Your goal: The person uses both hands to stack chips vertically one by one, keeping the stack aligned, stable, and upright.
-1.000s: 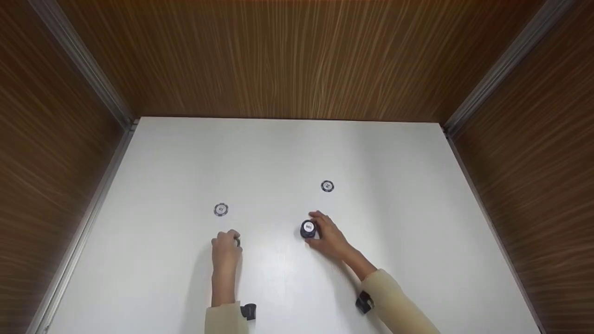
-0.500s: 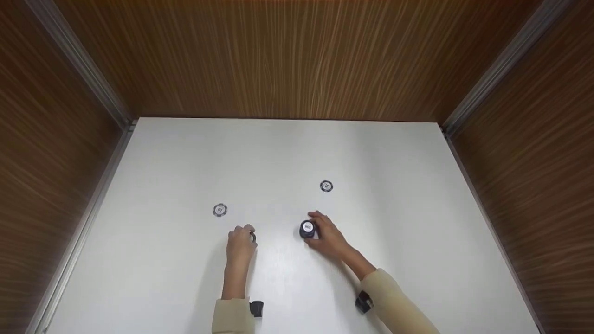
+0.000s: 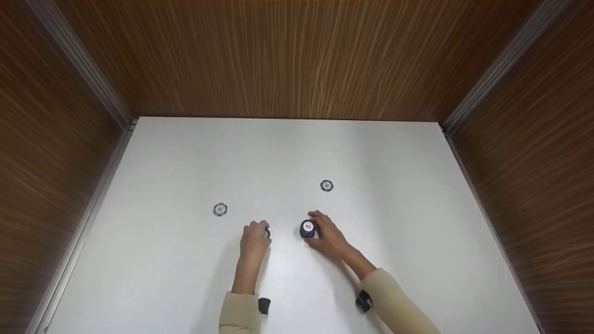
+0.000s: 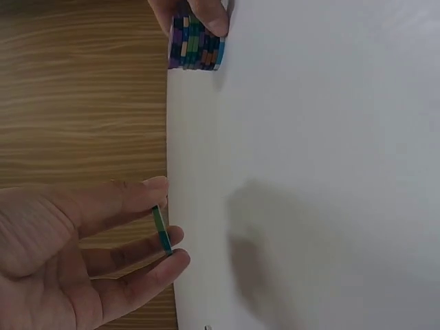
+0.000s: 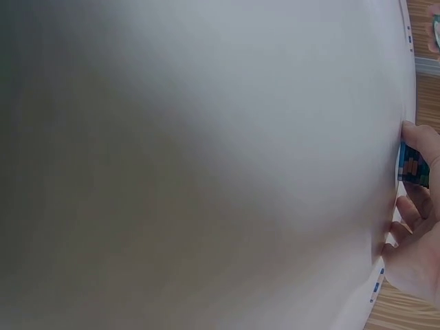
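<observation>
My left hand (image 3: 253,240) pinches a single poker chip (image 4: 162,232) between thumb and fingers. In the left wrist view that chip is seen edge-on, green and teal, held up off the white table. A tall stack of poker chips (image 3: 307,228) stands to the right of this hand, with a pale label on its top chip. My right hand (image 3: 330,238) grips the stack from its right side, thumb near and fingers far. The right wrist view catches part of the stack's banded side (image 5: 413,165) between thumb and fingers.
One flat poker chip (image 3: 220,209) lies on the white table (image 3: 185,157) at the left, and another chip (image 3: 326,185) lies beyond the stack. Brown wood-grain panels (image 3: 287,60) wall in the table at the back and both sides.
My left hand has moved right and slightly away from me with the chip, coming closer to the stack. The right hand and the stack have stayed in place.
</observation>
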`<state>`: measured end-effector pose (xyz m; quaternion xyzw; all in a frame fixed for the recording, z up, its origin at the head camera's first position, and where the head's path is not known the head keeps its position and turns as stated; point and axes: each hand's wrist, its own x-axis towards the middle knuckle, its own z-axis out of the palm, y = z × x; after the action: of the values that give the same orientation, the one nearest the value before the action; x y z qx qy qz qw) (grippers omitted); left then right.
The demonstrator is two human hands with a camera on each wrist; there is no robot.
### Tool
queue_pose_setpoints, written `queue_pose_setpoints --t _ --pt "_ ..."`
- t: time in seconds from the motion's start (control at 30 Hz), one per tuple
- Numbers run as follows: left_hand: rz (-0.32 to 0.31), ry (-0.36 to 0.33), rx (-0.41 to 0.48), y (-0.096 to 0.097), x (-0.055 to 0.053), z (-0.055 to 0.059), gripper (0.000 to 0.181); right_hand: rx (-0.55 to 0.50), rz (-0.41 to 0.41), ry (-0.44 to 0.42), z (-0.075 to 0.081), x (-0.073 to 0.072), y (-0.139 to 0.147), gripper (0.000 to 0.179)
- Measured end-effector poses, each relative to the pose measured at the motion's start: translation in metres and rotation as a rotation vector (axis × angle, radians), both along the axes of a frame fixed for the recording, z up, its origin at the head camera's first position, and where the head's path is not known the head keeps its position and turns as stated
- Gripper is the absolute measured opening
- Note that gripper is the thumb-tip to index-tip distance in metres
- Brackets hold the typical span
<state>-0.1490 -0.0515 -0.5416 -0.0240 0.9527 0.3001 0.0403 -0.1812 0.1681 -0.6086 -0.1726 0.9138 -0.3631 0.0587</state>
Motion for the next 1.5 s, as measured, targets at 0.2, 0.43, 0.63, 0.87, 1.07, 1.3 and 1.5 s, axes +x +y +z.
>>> queue_pose_setpoints --t 0.2,0.43,0.63,0.87,1.07,1.3,1.5 --pt "-0.066 -0.001 -0.004 0.016 -0.005 0.004 0.029 0.013 0.021 0.026 0.0 -0.003 0.0 0.047" --pt "-0.114 0.022 -0.016 0.029 -0.012 0.005 0.031 0.014 0.028 0.02 0.0 -0.003 0.0 0.047" --pt "-0.152 0.027 -0.031 0.036 -0.017 0.003 0.031 0.026 0.026 0.018 0.0 -0.004 0.0 0.047" --pt "-0.191 0.033 -0.05 0.049 -0.018 0.003 0.036 0.045 0.003 -0.021 0.003 -0.002 0.001 0.049" --pt "-0.225 0.079 -0.037 0.059 -0.018 -0.002 0.034 0.044 -0.003 -0.023 0.004 0.0 0.001 0.049" --pt "-0.261 0.113 -0.064 0.069 -0.018 -0.004 0.032 0.04 0.018 0.007 0.004 0.001 0.003 0.044" --pt "-0.278 0.129 -0.089 0.075 -0.017 -0.004 0.028 0.022 0.043 0.039 0.003 0.002 0.002 0.042"
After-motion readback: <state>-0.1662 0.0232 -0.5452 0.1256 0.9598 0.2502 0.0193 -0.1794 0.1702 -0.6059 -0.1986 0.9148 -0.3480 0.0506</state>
